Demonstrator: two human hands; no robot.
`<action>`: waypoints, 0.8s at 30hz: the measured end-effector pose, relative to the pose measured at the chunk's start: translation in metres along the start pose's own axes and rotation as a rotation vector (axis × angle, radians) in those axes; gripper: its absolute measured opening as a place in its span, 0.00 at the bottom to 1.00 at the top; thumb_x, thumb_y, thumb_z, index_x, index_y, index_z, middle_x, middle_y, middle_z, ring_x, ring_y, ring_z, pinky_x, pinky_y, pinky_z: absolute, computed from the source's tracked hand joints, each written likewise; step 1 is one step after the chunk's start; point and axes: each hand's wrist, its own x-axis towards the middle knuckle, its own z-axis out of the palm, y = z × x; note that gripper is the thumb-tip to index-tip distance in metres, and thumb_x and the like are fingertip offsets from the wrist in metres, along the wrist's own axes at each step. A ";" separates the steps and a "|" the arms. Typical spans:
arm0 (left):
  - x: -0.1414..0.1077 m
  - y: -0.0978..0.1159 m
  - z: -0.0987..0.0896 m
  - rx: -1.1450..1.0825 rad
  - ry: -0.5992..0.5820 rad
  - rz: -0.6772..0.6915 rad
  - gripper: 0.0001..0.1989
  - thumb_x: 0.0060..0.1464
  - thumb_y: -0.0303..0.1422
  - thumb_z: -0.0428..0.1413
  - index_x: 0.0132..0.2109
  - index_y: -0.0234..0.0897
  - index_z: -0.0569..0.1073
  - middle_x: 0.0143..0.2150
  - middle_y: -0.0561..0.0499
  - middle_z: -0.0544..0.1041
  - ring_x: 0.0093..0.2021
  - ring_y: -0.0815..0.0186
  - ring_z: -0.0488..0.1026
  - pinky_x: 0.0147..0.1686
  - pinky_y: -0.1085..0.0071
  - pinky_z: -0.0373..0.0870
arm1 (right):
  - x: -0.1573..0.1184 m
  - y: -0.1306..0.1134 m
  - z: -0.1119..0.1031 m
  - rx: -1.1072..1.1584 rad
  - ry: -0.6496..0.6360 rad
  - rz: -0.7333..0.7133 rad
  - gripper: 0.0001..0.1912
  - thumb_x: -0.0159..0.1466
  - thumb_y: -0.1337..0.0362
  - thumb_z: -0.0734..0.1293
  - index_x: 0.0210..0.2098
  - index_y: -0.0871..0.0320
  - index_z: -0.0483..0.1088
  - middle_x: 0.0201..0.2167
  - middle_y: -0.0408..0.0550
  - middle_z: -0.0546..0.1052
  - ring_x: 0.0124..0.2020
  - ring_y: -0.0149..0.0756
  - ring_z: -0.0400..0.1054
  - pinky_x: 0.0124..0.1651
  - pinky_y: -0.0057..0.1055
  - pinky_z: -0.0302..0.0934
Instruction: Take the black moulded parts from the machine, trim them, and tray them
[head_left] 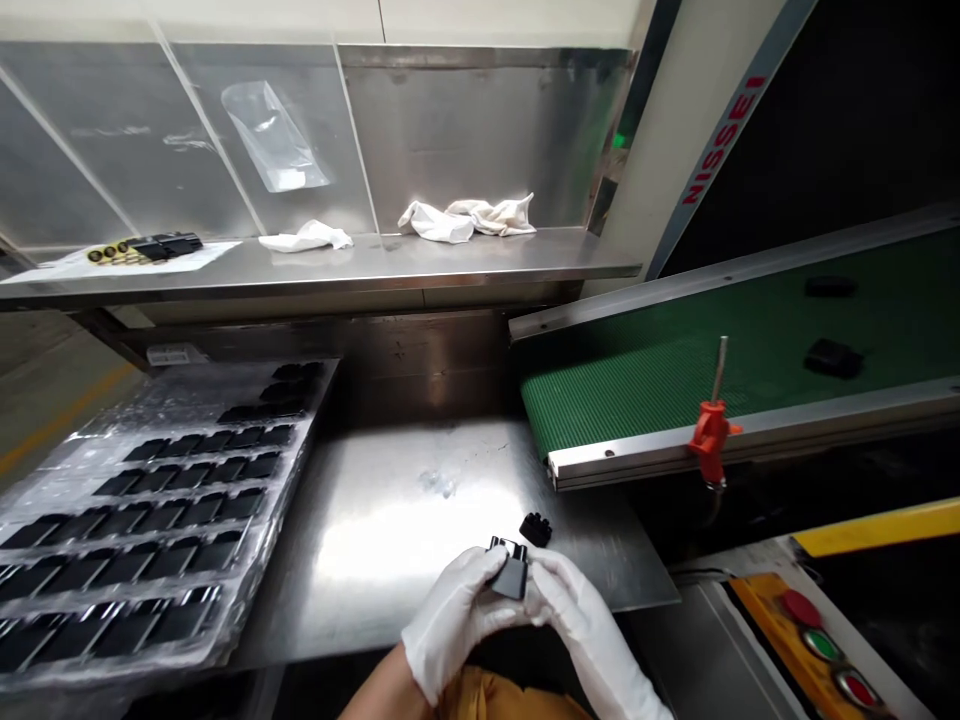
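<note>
Both my hands wear white gloves and meet over the front edge of the metal table (360, 590). Between them is a small black plastic part (511, 572) with a smooth, flat face and prongs at its far end. My left hand (457, 600) pinches it from the left side, thumb on top. From the right, the fingers of my right hand (559, 592) close against it. Just beyond them a second black part (536, 529), with a notched outline, lies on the table.
On the left, a clear plastic tray (247, 590) holds rows of black parts. A green conveyor belt (622, 390) carrying two black parts slopes down from the right, with an orange clamp (710, 440) on its rail. White cloths (465, 220) lie on the shelf (420, 260). A button box (810, 640) stands lower right.
</note>
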 end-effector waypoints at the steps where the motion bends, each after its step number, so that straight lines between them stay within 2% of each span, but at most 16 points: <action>1: -0.005 0.001 0.004 0.000 0.021 0.000 0.17 0.54 0.45 0.58 0.36 0.34 0.68 0.31 0.49 0.74 0.32 0.66 0.74 0.30 0.74 0.66 | -0.004 -0.005 0.002 0.006 -0.012 -0.004 0.28 0.55 0.43 0.68 0.44 0.59 0.73 0.30 0.48 0.77 0.34 0.38 0.70 0.36 0.33 0.66; 5: -0.016 -0.002 0.009 -0.015 0.132 -0.013 0.17 0.53 0.45 0.59 0.37 0.37 0.66 0.34 0.50 0.77 0.37 0.62 0.78 0.33 0.73 0.68 | -0.012 -0.016 0.005 0.010 -0.020 0.003 0.26 0.52 0.44 0.71 0.40 0.59 0.73 0.38 0.52 0.78 0.39 0.42 0.71 0.39 0.35 0.67; 10: -0.026 -0.004 0.012 -0.004 0.073 0.029 0.19 0.56 0.48 0.55 0.45 0.37 0.69 0.43 0.44 0.79 0.42 0.58 0.78 0.46 0.63 0.70 | -0.012 -0.014 0.000 0.111 -0.073 0.021 0.23 0.55 0.47 0.70 0.41 0.57 0.72 0.40 0.51 0.78 0.44 0.43 0.71 0.47 0.38 0.66; 15: -0.031 -0.003 0.013 0.006 0.077 0.033 0.20 0.58 0.48 0.53 0.47 0.36 0.71 0.45 0.43 0.78 0.43 0.59 0.78 0.48 0.61 0.70 | -0.016 -0.014 0.000 0.127 -0.066 0.018 0.22 0.56 0.48 0.70 0.43 0.57 0.71 0.42 0.51 0.78 0.45 0.43 0.72 0.49 0.39 0.66; 20: -0.031 0.000 0.021 0.011 0.071 0.123 0.17 0.57 0.45 0.55 0.46 0.37 0.72 0.48 0.43 0.76 0.48 0.58 0.74 0.48 0.63 0.70 | -0.019 -0.011 0.009 -0.019 0.085 -0.044 0.29 0.50 0.48 0.73 0.45 0.59 0.70 0.37 0.52 0.78 0.38 0.41 0.72 0.44 0.37 0.69; 24: -0.033 -0.001 0.031 0.054 0.078 0.241 0.17 0.58 0.44 0.54 0.51 0.40 0.71 0.52 0.44 0.73 0.54 0.57 0.69 0.54 0.62 0.66 | -0.027 -0.007 0.016 -0.241 0.171 -0.162 0.26 0.54 0.53 0.72 0.49 0.57 0.70 0.39 0.52 0.77 0.36 0.36 0.71 0.43 0.35 0.70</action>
